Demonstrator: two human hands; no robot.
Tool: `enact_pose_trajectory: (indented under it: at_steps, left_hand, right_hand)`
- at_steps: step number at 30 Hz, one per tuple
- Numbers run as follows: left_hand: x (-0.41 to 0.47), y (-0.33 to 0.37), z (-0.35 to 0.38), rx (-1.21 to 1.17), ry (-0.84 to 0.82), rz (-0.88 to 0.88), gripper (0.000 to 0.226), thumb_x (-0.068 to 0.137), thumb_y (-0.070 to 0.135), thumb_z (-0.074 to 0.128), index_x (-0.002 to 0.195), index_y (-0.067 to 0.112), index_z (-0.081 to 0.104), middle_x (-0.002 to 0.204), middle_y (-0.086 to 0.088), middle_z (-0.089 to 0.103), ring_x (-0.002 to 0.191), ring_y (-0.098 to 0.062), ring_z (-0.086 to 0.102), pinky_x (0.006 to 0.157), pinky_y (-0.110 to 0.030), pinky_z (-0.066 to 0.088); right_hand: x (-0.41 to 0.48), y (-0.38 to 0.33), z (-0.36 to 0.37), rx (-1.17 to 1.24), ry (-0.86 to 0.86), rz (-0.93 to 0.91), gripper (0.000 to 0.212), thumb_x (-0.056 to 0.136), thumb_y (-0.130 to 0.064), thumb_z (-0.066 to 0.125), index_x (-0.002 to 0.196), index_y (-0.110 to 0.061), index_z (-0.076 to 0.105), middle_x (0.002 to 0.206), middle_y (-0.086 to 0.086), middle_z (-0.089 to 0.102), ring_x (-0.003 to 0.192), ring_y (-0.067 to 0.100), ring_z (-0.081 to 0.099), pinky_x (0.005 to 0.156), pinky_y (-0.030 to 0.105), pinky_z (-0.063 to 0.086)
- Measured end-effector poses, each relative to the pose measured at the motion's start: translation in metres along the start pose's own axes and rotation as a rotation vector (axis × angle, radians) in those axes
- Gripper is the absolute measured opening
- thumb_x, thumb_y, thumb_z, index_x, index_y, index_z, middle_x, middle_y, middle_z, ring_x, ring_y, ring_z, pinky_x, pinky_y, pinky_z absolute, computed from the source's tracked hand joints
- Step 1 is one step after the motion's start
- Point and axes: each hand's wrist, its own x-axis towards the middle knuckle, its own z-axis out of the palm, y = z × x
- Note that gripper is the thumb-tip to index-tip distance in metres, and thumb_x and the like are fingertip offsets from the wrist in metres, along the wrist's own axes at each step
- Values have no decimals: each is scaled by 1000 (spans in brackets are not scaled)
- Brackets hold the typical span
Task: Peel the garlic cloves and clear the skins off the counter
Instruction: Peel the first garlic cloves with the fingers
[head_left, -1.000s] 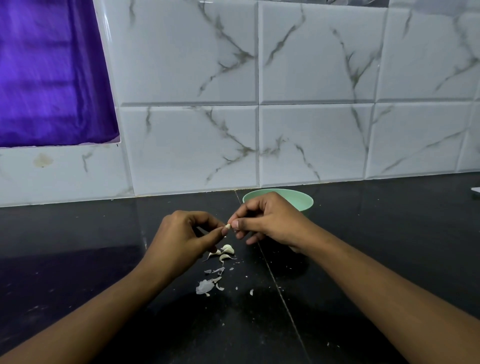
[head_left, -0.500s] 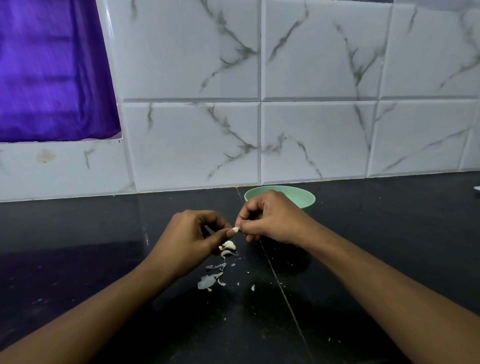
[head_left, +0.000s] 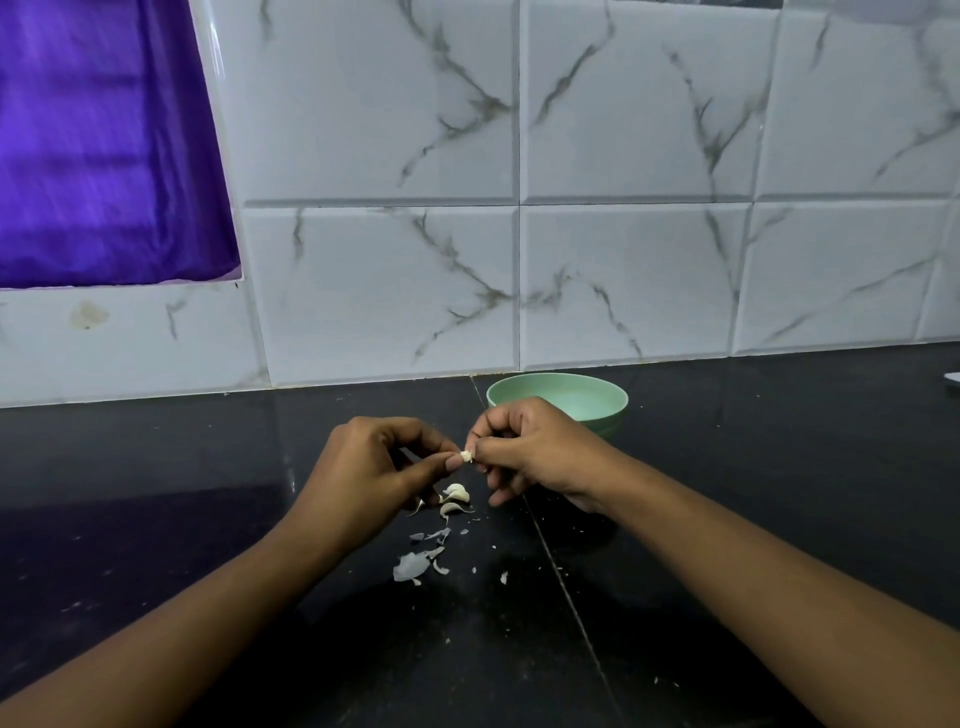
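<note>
A small pale garlic clove (head_left: 466, 456) is pinched between the fingertips of my left hand (head_left: 363, 467) and my right hand (head_left: 535, 449), just above the black counter (head_left: 779, 467). Under the hands lie two more cloves (head_left: 456, 499) on the counter. Thin papery skins (head_left: 415, 564) and small flakes are scattered a little nearer to me. A mint-green bowl (head_left: 597, 400) stands right behind my right hand; what it holds is hidden.
A white marble-look tiled wall (head_left: 623, 260) rises at the back of the counter. A purple curtain (head_left: 93, 145) fills the upper left. The corner of a white object (head_left: 953, 378) shows at the far right edge.
Both hands stay together on the clove, with only slight finger shifts. The camera has tilted a little, so the scene sits slightly lower.
</note>
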Motion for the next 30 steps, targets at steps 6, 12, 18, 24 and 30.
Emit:
enact_pose_trajectory:
  at_steps: [6,12,18,24,30]
  left_hand:
    - [1,-1,2,-88,-12,-39,8,80,17,73,73,22,73,63,-4,70,55,-19,68,54,-31,56]
    - [4,-2,2,-360,-64,-299,9,85,13,66,78,7,66,62,0,67,49,-14,62,45,-23,47]
    - [5,-2,1,-411,-91,-387,10,86,15,65,80,7,66,68,0,68,49,-12,60,42,-21,45]
    - [5,-2,1,-413,-84,-385,8,86,12,65,79,7,66,65,0,66,48,-14,60,43,-22,45]
    - [4,-3,1,-398,-61,-368,7,85,11,67,79,7,68,63,-1,67,47,-13,61,42,-20,45]
  right_hand:
    - [0,1,-1,53,-76,93,16,90,-4,56,74,-6,58,63,4,54,48,6,53,49,23,54]
    - [-1,1,-7,-22,-124,100,14,87,-2,59,76,-7,65,63,2,60,51,6,56,49,22,54]
    - [-2,-1,-10,-72,-102,24,18,79,5,69,69,-9,64,56,-8,62,51,3,56,50,19,52]
    - [-2,1,-5,-64,-111,-18,24,80,8,64,74,-14,60,66,0,59,58,5,59,54,25,54]
    - [1,0,-8,-41,-26,12,10,89,-8,59,86,-13,67,67,-1,67,57,8,63,55,23,52]
